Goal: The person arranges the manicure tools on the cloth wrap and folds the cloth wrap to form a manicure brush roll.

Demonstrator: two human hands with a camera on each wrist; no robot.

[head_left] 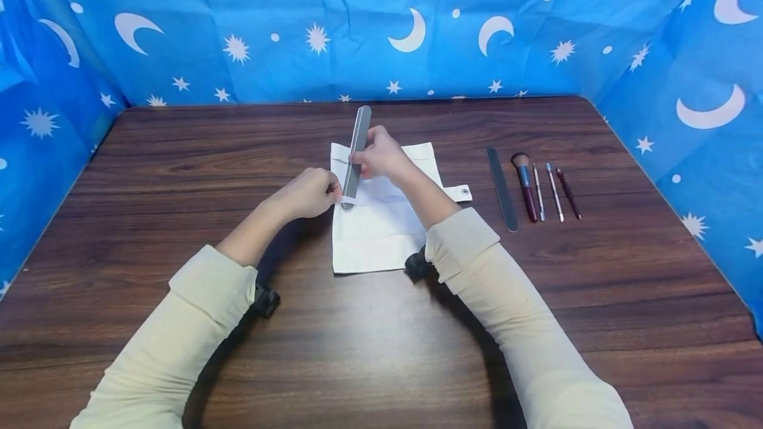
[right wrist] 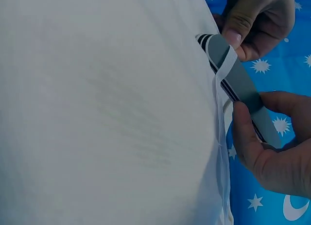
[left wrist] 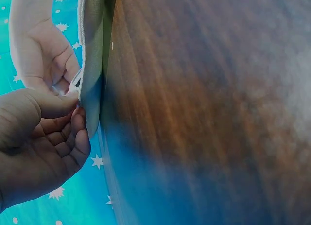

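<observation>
My right hand (head_left: 384, 154) holds a stack of grey nail files (head_left: 360, 144) between thumb and fingers. The stack lies slanted over the left part of an unfolded white cloth case (head_left: 381, 230). Its near end passes under a narrow white band (right wrist: 226, 64) on the case. With thumb and fingertips, my left hand (head_left: 312, 192) pinches that band at the case's left edge. In the left wrist view, the left hand (left wrist: 48, 137) has the white material between thumb and forefinger. Layered black-and-white edges of the files show in the right wrist view, beside the right hand (right wrist: 277, 142).
Right of the case lie a dark nail file (head_left: 503, 189), a makeup brush (head_left: 526, 190), two slim metal tools (head_left: 554, 192) and a dark red slim tool (head_left: 569, 193). A snap tab (head_left: 457, 193) sticks out from the case's right side. Blue curtains stand around the wooden table (head_left: 369, 349).
</observation>
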